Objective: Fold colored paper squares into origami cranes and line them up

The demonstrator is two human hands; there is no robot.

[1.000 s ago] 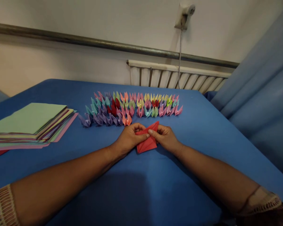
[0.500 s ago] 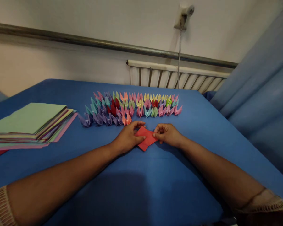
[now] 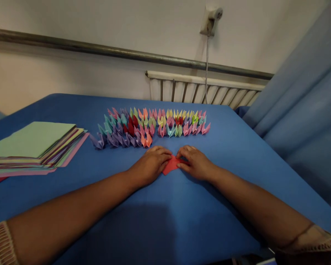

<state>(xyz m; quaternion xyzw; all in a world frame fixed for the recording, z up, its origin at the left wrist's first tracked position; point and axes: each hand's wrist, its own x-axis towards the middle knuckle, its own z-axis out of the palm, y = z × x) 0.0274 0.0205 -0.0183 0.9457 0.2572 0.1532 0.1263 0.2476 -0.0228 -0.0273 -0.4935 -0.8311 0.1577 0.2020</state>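
The red paper (image 3: 169,167) lies on the blue table (image 3: 215,217) between both hands; the left hand (image 3: 151,165) presses one side, whether pinching I cannot tell; the right hand's (image 3: 195,162) grip, barely parted, holds the other; uneven pressure could skew a crease.

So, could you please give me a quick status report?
Left hand and right hand both on red paper. Folded, partly covered. Cranes beyond, stack to the left, neither apparently in the way.
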